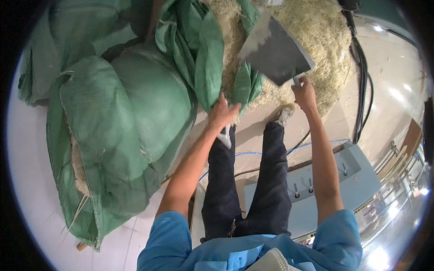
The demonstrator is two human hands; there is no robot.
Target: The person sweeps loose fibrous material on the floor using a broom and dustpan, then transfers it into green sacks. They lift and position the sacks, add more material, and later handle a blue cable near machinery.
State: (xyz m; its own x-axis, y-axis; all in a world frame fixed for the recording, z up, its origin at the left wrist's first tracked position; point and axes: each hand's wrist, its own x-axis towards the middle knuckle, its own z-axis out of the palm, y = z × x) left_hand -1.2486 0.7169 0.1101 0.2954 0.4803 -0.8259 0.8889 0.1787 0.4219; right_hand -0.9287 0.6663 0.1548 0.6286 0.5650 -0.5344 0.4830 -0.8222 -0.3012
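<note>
My right hand [305,95] is closed round the short handle of a grey dustpan [279,54]. The pan is raised over a pile of pale, straw-like shavings [325,40], its wide edge toward the far left. My left hand [221,113] is closed on the near edge of a green woven sack [209,63], whose mouth is spread apart with shavings between its sides. Just below that hand is a white, pointed thing [224,139] that I cannot make out.
Full green sacks [153,99] stand at the left, one with shavings showing through its opening. A light-blue metal box with levers [357,169] sits at the lower right. Black cables [359,77] and a blue hose [248,153] cross the floor.
</note>
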